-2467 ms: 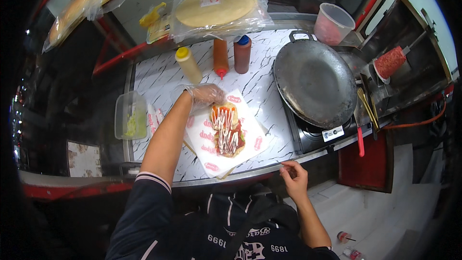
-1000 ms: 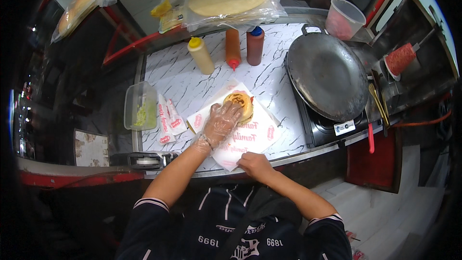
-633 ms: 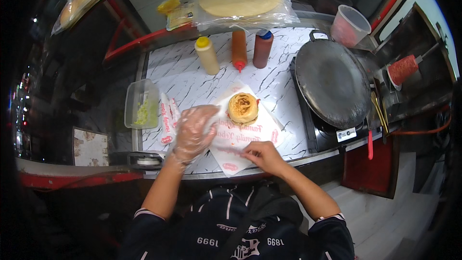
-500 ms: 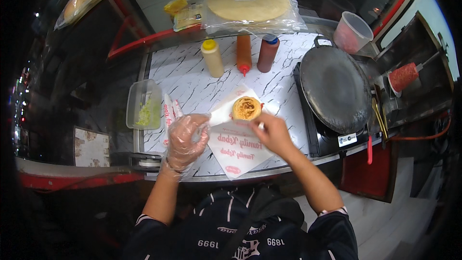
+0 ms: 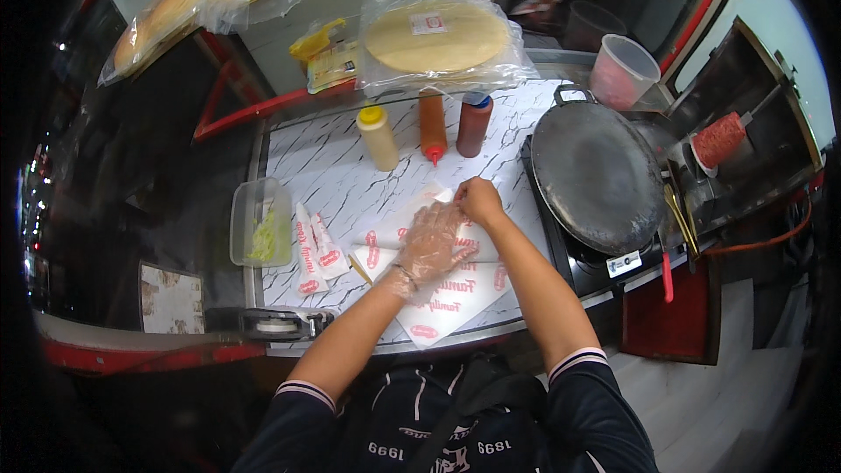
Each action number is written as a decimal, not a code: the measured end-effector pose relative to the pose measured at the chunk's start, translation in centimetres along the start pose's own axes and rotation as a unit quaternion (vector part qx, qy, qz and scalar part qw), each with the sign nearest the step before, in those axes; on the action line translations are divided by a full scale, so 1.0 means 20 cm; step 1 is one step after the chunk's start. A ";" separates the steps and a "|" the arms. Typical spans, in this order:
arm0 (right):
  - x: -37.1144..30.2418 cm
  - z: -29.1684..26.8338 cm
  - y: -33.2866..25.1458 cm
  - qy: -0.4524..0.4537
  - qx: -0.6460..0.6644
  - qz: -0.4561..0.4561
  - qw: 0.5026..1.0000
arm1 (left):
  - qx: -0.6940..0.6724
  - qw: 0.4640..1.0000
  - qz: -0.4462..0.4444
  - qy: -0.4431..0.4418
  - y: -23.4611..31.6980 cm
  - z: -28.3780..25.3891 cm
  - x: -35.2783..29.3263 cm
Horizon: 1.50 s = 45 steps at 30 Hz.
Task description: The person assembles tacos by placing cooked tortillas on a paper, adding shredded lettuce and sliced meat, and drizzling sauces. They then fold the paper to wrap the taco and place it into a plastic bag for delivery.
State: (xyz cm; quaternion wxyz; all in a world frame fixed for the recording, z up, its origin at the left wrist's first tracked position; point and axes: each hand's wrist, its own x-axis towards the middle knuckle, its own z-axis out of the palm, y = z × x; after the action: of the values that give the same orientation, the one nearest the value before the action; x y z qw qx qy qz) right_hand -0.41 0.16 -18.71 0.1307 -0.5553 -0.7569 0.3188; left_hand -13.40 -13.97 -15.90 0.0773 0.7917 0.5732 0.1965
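Observation:
A sheet of white wrapping paper with red print [image 5: 451, 302] lies on the counter in front of me, its near corner pointing toward my body. My left hand [image 5: 431, 245], in a clear plastic glove, rests flat on the folded paper with its fingers stretched out. My bare right hand [image 5: 480, 201] is closed at the far edge of the paper, pinching it just beyond the left fingertips. The round, browned rolled bread seen earlier is hidden by the paper and hands. Left of the sheet lie slim paper-wrapped rolls [image 5: 315, 250].
Beyond the paper stand a cream sauce bottle [image 5: 378, 140], an orange one [image 5: 433, 127] and a dark red one [image 5: 475, 127]. A large black griddle [image 5: 597, 177] occupies the right side. A clear tub of shredded greens [image 5: 263, 228] sits left, a tape dispenser [image 5: 285, 325] nearer.
The paper has been folded over the browned rolled bread, covering it. My left hand moved right and flattened onto the paper; my right hand moved to its far edge. The view shifted slightly.

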 end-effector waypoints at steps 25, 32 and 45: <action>-0.16 0.03 -0.20 -0.069 -0.408 -0.183 0.892 | -0.059 0.988 -0.108 -0.094 0.09 0.05 -0.02; -0.19 -0.06 -0.18 -0.069 -0.329 -0.165 0.927 | 0.000 0.977 -0.164 -0.137 0.17 0.01 -0.01; -0.93 -0.25 0.23 -0.096 0.385 0.218 0.892 | 0.050 0.961 -0.222 -0.155 0.06 0.10 0.12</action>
State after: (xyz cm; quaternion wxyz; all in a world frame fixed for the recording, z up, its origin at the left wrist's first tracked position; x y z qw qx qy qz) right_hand 12.35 -14.44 -14.94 0.1877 -0.5795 -0.4438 0.6573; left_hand -10.94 -11.92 -16.78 0.1677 0.6680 0.7247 0.0202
